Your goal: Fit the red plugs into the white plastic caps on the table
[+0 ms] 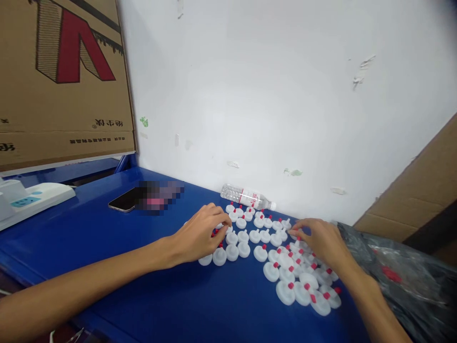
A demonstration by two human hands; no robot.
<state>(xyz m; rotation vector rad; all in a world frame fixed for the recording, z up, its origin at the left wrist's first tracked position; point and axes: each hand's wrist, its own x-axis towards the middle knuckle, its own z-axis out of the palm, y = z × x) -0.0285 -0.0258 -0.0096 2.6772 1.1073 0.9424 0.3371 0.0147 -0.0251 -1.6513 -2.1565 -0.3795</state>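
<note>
Many white, round plastic nozzle lids (pixel 260 253) lie on the blue table (pixel 200 305). Some carry a small red tip, while others show a bare white spout. My left hand (pixel 200 233) is over the left edge of the spread-out lids, its fingers curled towards the thumb. Whatever sits between those fingertips is hard to make out, and the hand hides several lids. At the right, my right hand (pixel 323 240) reaches over a dense pile of red-tipped lids (pixel 287 259). Its thumb and fingers are bent together beside a bare-spouted lid (pixel 285 224); any small thing in them is unclear.
A clear plastic bottle (pixel 246 196) lies against the white wall (pixel 250 95) behind the lids. Further left are a phone (pixel 123 200) and a white power strip (pixel 46 200). A large cardboard box (pixel 71 105) stands at far left. Dark plastic bagging (pixel 410 281) borders the right side.
</note>
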